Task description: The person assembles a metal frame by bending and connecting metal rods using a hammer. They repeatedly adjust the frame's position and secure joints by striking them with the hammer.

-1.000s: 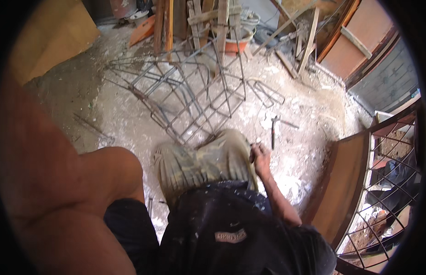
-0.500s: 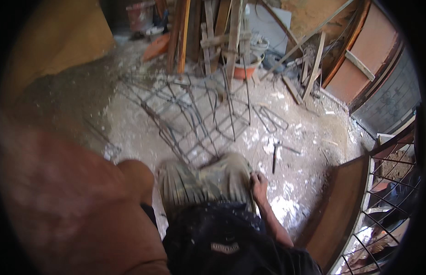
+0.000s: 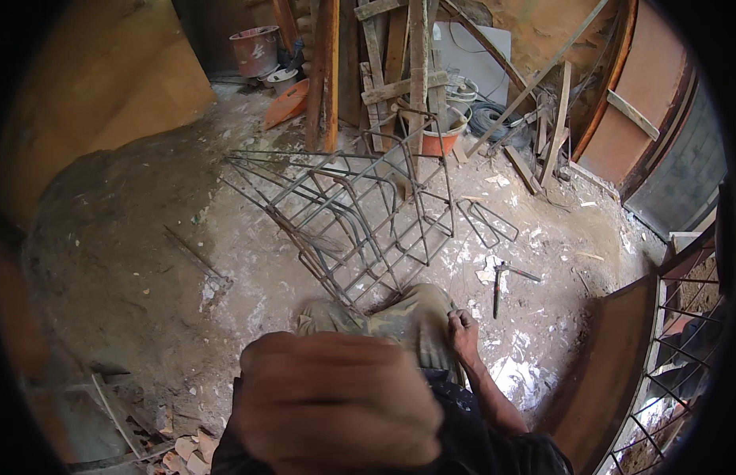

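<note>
My left hand [image 3: 336,404] is raised close in front of my body, large and smeared by motion, so its fingers cannot be read. My right hand [image 3: 464,331] rests closed against the knee of my camouflage trousers [image 3: 427,321]; what its curled fingers hold, if anything, is hidden. Just beyond my knees a cage of bent steel bars [image 3: 356,218] lies on the dirty floor. Beside it, to the right, is a loose bent steel stirrup [image 3: 488,226]. A pair of pincers [image 3: 498,286] with spread handles lies on the floor near my right hand.
Wooden planks [image 3: 324,79] lean at the back, beside an orange bucket [image 3: 441,142] and coiled hose [image 3: 493,119]. A reddish bucket [image 3: 255,54] stands far left. A metal grille [image 3: 677,332] borders the right. A thin rod [image 3: 195,255] lies on the left floor.
My left hand has swung from the left side to the front of my body. The view has shifted slightly; my right hand stays on the knee, and the steel cage stays in place.
</note>
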Tool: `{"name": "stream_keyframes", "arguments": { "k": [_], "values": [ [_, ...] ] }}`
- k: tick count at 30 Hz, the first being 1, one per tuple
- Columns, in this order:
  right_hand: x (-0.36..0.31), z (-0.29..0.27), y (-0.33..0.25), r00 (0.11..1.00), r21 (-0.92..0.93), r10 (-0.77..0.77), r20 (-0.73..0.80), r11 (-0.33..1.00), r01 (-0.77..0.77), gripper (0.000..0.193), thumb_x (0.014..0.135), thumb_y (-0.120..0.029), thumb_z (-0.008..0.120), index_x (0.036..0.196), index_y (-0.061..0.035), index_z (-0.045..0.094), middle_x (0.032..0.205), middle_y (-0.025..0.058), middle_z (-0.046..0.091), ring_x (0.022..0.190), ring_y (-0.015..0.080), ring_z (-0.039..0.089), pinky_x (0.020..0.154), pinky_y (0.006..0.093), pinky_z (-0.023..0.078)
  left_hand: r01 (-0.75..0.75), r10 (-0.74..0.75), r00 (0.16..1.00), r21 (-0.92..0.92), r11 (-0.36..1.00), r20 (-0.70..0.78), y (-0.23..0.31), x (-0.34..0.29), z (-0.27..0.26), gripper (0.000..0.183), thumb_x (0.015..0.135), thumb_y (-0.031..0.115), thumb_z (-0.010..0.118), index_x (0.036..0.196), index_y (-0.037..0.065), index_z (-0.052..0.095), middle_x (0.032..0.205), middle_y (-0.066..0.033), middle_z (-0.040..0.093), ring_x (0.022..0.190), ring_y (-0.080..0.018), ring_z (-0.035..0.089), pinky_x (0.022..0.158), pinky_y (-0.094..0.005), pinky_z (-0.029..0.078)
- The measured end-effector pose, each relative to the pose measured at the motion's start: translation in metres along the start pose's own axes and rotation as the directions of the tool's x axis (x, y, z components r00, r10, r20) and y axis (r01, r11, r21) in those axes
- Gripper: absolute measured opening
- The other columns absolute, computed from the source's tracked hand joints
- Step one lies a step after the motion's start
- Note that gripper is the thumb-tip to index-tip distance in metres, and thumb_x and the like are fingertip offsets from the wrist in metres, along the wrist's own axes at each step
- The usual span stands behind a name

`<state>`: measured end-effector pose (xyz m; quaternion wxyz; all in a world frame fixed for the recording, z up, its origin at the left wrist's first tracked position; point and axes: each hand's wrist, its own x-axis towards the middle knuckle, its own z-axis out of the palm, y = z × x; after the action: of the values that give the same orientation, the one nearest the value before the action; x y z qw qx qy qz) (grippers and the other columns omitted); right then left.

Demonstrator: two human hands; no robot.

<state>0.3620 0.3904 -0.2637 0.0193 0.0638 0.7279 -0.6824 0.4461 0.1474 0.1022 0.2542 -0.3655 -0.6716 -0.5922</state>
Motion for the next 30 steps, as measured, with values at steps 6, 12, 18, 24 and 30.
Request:
{"name": "stream_keyframes", "arguments": {
  "k": [6, 12, 18, 24, 30],
  "values": [
    [0.005, 0.033, 0.004, 0.998, 0.034, -0.015, 0.056, 0.999, 0.013, 0.021, 0.091, -0.016, 0.056, 0.073, -0.0042, 0.055, 0.063, -0.0031, 0.048, 0.058, 0.0059, 0.041, 0.053, 0.0237, 0.034, 0.267, 0.238, 0.830, -0.734, 0.625, 0.504, -0.024, 0.015, 0.012, 0.017, 0.093, 0.016, 0.057, 0.101, 0.002, 0.059, 0.093, -0.0105, 0.059, 0.086, -0.0291, 0.058, 0.075, -0.0380, 0.046],
    [0.007, 0.005, 0.019, 0.998, -0.096, -0.068, -0.009, 0.993, 0.067, 0.026, 0.093, -0.022, 0.056, 0.075, -0.0034, 0.054, 0.061, -0.0008, 0.050, 0.056, 0.0068, 0.043, 0.051, 0.0249, 0.036, 0.089, 0.526, 0.666, -0.757, 0.648, 0.529, -0.047, 0.016, 0.015, 0.026, 0.097, 0.022, 0.045, 0.083, 0.004, 0.057, 0.087, -0.0095, 0.058, 0.078, -0.0298, 0.058, 0.071, -0.0425, 0.043],
    [0.047, 0.001, -0.028, 0.979, 0.147, -0.054, -0.196, 0.986, 0.084, 0.025, 0.095, -0.025, 0.055, 0.087, -0.0018, 0.058, 0.056, 0.0002, 0.047, 0.044, 0.0088, 0.044, 0.040, 0.0254, 0.035, 0.024, 0.514, 0.716, -0.752, 0.658, 0.473, -0.047, -0.002, 0.025, 0.023, 0.096, 0.024, 0.048, 0.090, 0.004, 0.060, 0.086, -0.0079, 0.058, 0.076, -0.0249, 0.058, 0.068, -0.0386, 0.045],
    [0.081, -0.013, -0.069, 0.951, 0.095, -0.180, -0.253, 0.973, 0.210, 0.025, 0.097, -0.027, 0.053, 0.089, -0.0033, 0.059, 0.061, -0.0031, 0.046, 0.049, 0.0048, 0.040, 0.043, 0.0222, 0.032, 0.203, 0.045, 0.875, -0.450, 0.870, 0.481, -0.084, -0.013, 0.016, 0.024, 0.079, 0.012, 0.076, 0.096, 0.001, 0.063, 0.085, -0.0084, 0.063, 0.080, -0.0251, 0.062, 0.072, -0.0353, 0.050],
    [0.029, 0.016, -0.142, 0.943, -0.020, -0.328, -0.053, 0.945, 0.327, 0.024, 0.096, -0.022, 0.054, 0.096, 0.0007, 0.062, 0.067, -0.0028, 0.050, 0.059, 0.0056, 0.044, 0.052, 0.0229, 0.035, 0.606, -0.610, 0.792, -0.090, 0.791, -0.020, -0.183, -0.063, 0.036, 0.042, 0.093, 0.020, 0.060, 0.124, -0.007, 0.051, 0.104, -0.0097, 0.064, 0.095, -0.0140, 0.061, 0.082, -0.0267, 0.048]
  ]
}}
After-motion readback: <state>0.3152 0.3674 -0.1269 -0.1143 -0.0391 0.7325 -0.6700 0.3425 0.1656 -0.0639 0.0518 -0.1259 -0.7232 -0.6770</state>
